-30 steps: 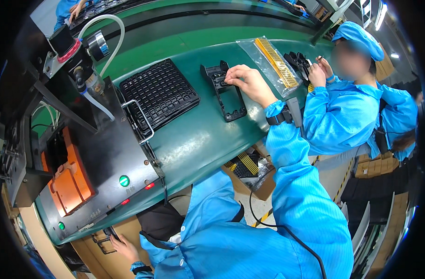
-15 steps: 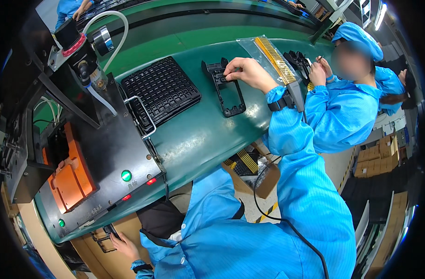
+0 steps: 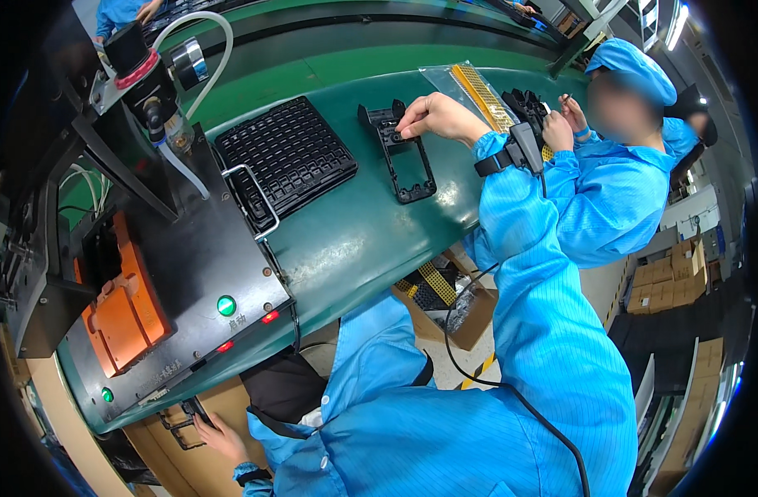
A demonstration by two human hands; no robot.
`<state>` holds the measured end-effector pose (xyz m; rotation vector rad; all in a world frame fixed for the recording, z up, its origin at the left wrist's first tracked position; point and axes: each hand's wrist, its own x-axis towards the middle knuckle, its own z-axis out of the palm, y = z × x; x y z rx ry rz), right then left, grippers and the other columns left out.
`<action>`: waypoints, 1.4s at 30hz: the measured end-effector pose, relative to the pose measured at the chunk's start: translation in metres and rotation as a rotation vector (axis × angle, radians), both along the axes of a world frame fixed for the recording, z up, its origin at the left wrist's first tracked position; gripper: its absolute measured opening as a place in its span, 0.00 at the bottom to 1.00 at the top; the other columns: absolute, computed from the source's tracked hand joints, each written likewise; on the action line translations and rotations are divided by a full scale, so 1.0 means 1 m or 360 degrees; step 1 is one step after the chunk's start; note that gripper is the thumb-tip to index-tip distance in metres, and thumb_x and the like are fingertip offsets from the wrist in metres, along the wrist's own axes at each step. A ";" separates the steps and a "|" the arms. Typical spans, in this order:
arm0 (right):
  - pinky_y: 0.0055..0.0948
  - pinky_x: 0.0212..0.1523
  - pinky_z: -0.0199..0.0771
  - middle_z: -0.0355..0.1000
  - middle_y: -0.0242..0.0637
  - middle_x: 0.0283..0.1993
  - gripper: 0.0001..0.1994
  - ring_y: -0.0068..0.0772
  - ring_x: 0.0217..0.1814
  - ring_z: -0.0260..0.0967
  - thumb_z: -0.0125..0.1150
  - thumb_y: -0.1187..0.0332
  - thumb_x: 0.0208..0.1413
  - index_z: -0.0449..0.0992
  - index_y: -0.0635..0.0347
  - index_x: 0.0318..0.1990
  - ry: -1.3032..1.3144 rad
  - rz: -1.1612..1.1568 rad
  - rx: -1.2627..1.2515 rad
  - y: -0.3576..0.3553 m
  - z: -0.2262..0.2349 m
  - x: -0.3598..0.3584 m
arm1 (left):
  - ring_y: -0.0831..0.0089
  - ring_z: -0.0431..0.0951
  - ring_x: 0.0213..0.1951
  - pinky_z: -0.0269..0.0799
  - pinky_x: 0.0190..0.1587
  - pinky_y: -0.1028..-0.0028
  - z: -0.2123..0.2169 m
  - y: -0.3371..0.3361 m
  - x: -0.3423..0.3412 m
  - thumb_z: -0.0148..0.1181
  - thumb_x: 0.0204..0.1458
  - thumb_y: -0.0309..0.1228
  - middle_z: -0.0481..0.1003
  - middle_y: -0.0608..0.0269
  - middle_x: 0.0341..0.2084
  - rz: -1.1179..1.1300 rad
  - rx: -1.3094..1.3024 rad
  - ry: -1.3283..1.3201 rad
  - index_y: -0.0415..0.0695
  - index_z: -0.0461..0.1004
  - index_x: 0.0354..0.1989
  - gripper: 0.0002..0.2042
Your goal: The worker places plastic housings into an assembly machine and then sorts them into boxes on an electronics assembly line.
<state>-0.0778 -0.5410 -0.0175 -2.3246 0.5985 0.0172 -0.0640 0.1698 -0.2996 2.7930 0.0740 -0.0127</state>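
Low at the left, my left hand grips the dark end of a black plastic frame, over an open cardboard box below the table edge. On the green table top, a second black plastic frame lies flat, its large rectangular opening towards me. Thumb and fingertips of my right hand are pinched together at its solid far end, touching it; whatever sits between them is too small or hidden to make out. A wrist strap with a dark box is on my right forearm.
A stack of black gridded trays stands left of the frame. Further left is a black press machine with an orange fixture. A bag with yellow strips lies beyond my right wrist; a co-worker sits at the right.
The view has shifted very slightly. My right hand stays pinched at the far end of the table frame, and my left hand keeps hold of its frame over the box.
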 end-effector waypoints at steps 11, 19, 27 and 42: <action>0.27 0.43 0.72 0.80 0.32 0.35 0.09 0.26 0.40 0.73 0.72 0.67 0.47 0.85 0.56 0.37 0.0130 -0.0032 -0.0024 -0.002 0.010 0.002 | 0.46 0.59 0.64 0.56 0.63 0.55 -0.005 0.002 -0.002 0.43 0.65 0.46 0.61 0.44 0.63 0.0000 -0.0027 -0.0035 0.35 0.59 0.64 0.28; 0.31 0.38 0.72 0.75 0.35 0.35 0.12 0.33 0.39 0.71 0.75 0.60 0.43 0.85 0.54 0.33 0.0459 0.0247 -0.0503 -0.002 0.030 0.020 | 0.47 0.59 0.64 0.57 0.63 0.56 -0.010 0.006 -0.002 0.42 0.66 0.45 0.61 0.45 0.63 0.0005 0.0003 -0.0050 0.36 0.60 0.64 0.27; 0.36 0.50 0.67 0.70 0.42 0.41 0.13 0.44 0.50 0.67 0.75 0.57 0.41 0.85 0.52 0.33 0.0438 0.0359 -0.0636 -0.006 0.029 0.025 | 0.48 0.60 0.64 0.57 0.63 0.56 -0.004 0.003 -0.002 0.42 0.65 0.46 0.61 0.47 0.63 0.0003 0.0030 -0.0027 0.36 0.60 0.64 0.27; 0.29 0.38 0.70 0.77 0.35 0.29 0.10 0.31 0.35 0.72 0.71 0.63 0.49 0.82 0.59 0.34 0.0387 0.0385 -0.0531 -0.009 0.021 0.018 | 0.48 0.60 0.64 0.56 0.63 0.56 -0.010 0.007 -0.002 0.44 0.65 0.44 0.61 0.46 0.63 0.0005 0.0013 -0.0040 0.35 0.60 0.63 0.26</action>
